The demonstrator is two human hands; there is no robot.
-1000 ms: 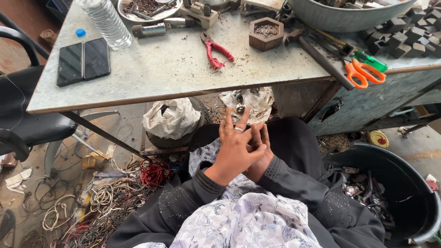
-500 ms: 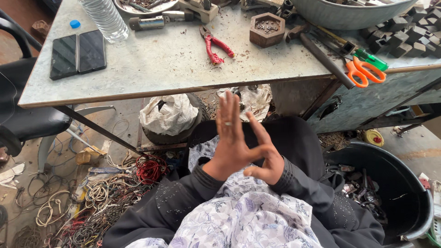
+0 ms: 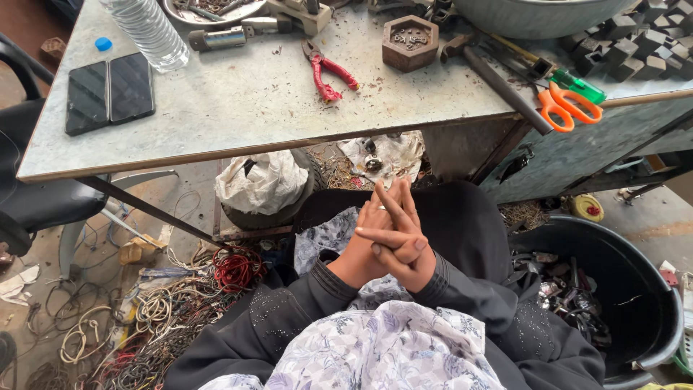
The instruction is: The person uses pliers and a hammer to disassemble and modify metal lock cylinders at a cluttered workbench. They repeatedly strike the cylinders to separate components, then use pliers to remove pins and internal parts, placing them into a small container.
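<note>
Both of my hands meet over my lap, below the front edge of the metal table point(image 3: 238, 94). My left hand point(image 3: 364, 249) points its straight fingers up and away; a ring sits on one finger. Across its palm lies my right hand point(image 3: 415, 256), fingers folded over the left hand's side. Neither hand holds an object. Dark sleeves cover both arms, and a floral cloth lies on my lap. On the table ahead are red-handled pliers point(image 3: 328, 72) and a brown hexagonal block point(image 3: 410, 42).
The table also carries two dark phones point(image 3: 108, 94), a water bottle point(image 3: 148, 29), orange scissors point(image 3: 567, 108) and a hammer point(image 3: 498, 79). A white bag point(image 3: 260, 180) sits under it. Tangled wires point(image 3: 173, 310) cover the floor at left; a black tub point(image 3: 642, 289) of scrap stands at right.
My left hand's fingers, spread half a second ago, have come together and straightened. The right hand has slid across the left palm. The view has shifted slightly.
</note>
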